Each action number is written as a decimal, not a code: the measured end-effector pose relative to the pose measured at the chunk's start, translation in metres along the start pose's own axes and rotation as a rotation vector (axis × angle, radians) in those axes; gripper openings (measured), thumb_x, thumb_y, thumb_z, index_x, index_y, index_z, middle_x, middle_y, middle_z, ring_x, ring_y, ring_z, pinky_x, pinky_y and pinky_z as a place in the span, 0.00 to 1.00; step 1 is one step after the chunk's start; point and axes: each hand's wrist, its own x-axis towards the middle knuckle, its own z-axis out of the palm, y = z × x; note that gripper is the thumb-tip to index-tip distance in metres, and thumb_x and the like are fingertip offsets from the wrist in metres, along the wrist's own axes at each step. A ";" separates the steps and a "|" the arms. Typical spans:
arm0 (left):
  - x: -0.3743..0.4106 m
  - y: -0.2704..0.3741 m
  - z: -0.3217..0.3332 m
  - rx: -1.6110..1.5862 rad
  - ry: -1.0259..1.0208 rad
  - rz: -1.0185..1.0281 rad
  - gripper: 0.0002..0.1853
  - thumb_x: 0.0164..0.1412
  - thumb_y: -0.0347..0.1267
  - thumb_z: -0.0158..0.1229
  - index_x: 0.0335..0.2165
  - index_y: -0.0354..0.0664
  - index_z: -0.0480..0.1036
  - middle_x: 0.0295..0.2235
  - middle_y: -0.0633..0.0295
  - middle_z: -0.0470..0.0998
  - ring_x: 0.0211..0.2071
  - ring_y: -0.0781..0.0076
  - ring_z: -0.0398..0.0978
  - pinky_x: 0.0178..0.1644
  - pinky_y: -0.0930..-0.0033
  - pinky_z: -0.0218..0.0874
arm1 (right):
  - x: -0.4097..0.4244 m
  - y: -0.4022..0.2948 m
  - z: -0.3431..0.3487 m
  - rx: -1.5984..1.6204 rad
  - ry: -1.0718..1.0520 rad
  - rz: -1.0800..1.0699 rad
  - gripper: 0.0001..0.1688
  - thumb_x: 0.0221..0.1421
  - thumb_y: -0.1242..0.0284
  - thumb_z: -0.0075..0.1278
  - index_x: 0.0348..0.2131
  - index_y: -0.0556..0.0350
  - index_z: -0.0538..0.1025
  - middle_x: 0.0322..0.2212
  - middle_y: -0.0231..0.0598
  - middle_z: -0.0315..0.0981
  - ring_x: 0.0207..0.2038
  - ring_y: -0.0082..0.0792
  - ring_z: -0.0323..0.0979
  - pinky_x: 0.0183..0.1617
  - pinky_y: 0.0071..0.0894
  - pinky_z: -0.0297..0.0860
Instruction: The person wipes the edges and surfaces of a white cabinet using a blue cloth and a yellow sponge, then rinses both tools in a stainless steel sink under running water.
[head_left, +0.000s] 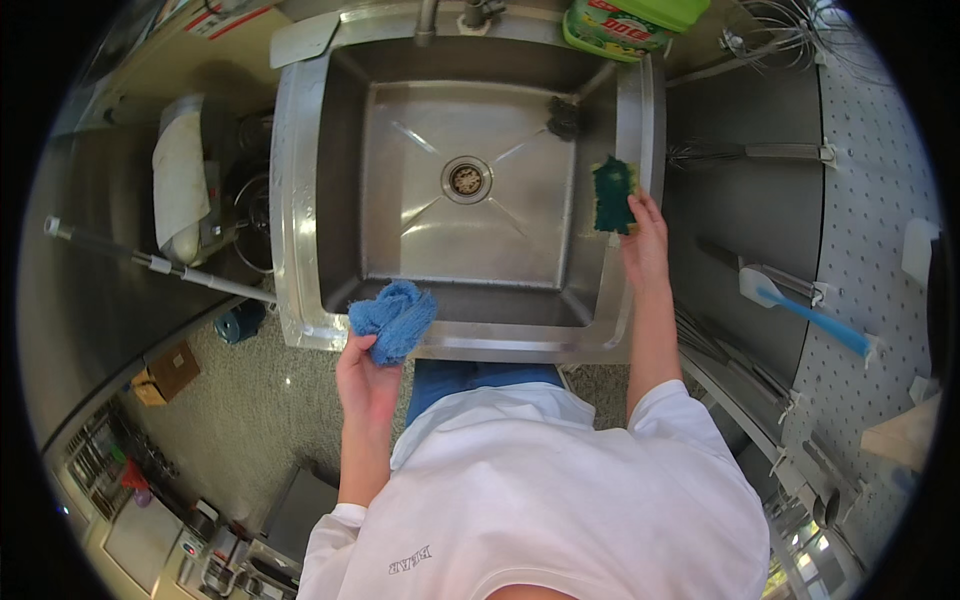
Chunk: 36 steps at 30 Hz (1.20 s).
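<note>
In my left hand (366, 379) is a bunched blue cleaning cloth (395, 319), held over the near left rim of the stainless steel sink (480, 247). At the right rim, my right hand (646, 236) grips a sponge with a dark green scouring face (614, 195) and a yellow edge. The green face is turned up towards me. A dark scouring pad (562, 118) lies in the far right corner of the basin. Pale bits show in the drain strainer (466, 180) at the basin's centre.
A faucet (426, 22) stands at the back rim, with a green tub (622, 28) to its right. Whisks (750, 152) and a blue-handled spatula (814, 319) hang from a pegboard (862, 247) on the right. A white pole (214, 281) reaches the sink's left side, near a stand mixer (184, 180).
</note>
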 end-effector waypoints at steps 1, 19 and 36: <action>0.009 -0.003 0.009 0.017 -0.014 -0.009 0.25 0.49 0.26 0.49 0.49 0.36 0.64 0.49 0.54 0.70 0.51 0.58 0.68 0.57 0.58 0.57 | 0.007 -0.005 -0.008 -0.090 0.042 -0.062 0.19 0.59 0.75 0.48 0.50 0.59 0.67 0.42 0.32 0.71 0.45 0.26 0.68 0.49 0.29 0.65; 0.153 0.009 0.111 0.160 -0.153 0.039 0.13 0.57 0.29 0.49 0.43 0.40 0.65 0.42 0.61 0.70 0.43 0.68 0.68 0.48 0.64 0.60 | 0.146 -0.012 0.212 -0.948 -0.336 -1.068 0.25 0.51 0.80 0.45 0.51 0.58 0.67 0.47 0.47 0.64 0.50 0.42 0.66 0.50 0.33 0.66; 0.189 0.045 0.071 0.015 0.036 0.130 0.12 0.56 0.27 0.51 0.41 0.41 0.66 0.39 0.61 0.70 0.40 0.68 0.69 0.42 0.63 0.61 | 0.143 0.084 0.248 -0.392 -0.376 0.044 0.17 0.58 0.71 0.41 0.45 0.55 0.73 0.42 0.40 0.74 0.44 0.32 0.71 0.48 0.35 0.67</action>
